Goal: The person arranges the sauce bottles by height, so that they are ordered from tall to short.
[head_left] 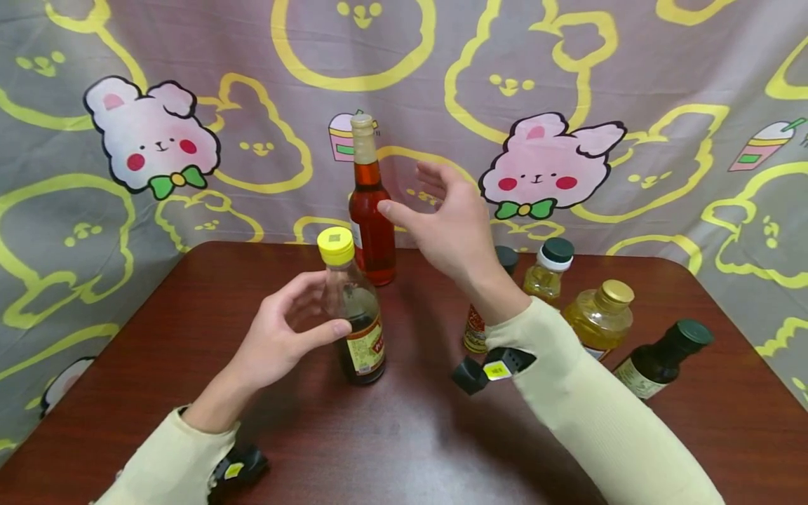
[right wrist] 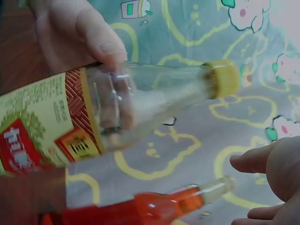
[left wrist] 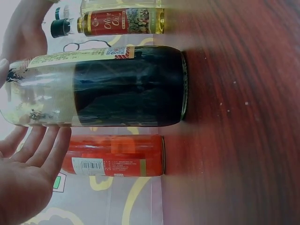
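Note:
A yellow-capped glass bottle of dark liquid stands upright on the table, its upper part clear. My left hand holds it around the middle, thumb on the near side and fingers behind; the right wrist view shows those fingers through the glass. Just behind is a tall bottle of red liquid with a pale wrapped neck, standing upright. To its right my right hand is raised, fingers spread and thumb reaching to the bottle's shoulder in the head view. Nothing is in the right palm.
Along the right side stand an olive oil bottle partly behind the right wrist, a white-and-green-capped oil bottle, a gold-capped oil bottle and a dark green-capped bottle. A patterned curtain hangs behind the brown table.

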The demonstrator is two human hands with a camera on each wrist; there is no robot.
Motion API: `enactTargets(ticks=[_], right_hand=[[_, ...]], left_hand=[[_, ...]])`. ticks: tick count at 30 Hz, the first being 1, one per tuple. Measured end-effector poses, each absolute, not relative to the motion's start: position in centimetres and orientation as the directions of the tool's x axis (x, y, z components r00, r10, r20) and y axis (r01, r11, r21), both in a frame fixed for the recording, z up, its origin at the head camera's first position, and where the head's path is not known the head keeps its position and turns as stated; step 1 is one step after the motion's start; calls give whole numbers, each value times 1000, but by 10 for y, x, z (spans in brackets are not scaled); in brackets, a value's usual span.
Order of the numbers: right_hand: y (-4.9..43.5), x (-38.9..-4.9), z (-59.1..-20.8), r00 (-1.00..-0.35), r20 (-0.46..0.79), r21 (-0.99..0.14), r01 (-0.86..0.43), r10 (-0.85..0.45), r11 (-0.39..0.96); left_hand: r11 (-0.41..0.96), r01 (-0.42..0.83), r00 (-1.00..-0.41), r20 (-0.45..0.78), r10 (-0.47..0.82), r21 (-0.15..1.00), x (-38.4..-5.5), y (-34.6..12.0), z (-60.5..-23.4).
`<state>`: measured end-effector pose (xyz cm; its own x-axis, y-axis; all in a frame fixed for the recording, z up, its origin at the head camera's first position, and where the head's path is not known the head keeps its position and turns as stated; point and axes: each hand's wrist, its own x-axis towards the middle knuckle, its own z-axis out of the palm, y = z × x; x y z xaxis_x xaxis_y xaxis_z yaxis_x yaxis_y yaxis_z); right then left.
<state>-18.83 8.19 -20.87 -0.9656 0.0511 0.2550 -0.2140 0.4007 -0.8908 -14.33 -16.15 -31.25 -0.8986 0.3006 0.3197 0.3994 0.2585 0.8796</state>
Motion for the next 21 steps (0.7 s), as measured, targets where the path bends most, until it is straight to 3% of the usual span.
enactTargets(ticks=[10, 21], right_hand=[[138, -169, -196, -937, 345, -821, -270, 60, 503], [197, -139, -210, -913, 349, -850, -213, 211, 483]], left_hand=[[269, 409, -897, 330, 295, 872, -141, -165, -311], [271, 402, -897, 317, 308, 875, -144, -163, -313]])
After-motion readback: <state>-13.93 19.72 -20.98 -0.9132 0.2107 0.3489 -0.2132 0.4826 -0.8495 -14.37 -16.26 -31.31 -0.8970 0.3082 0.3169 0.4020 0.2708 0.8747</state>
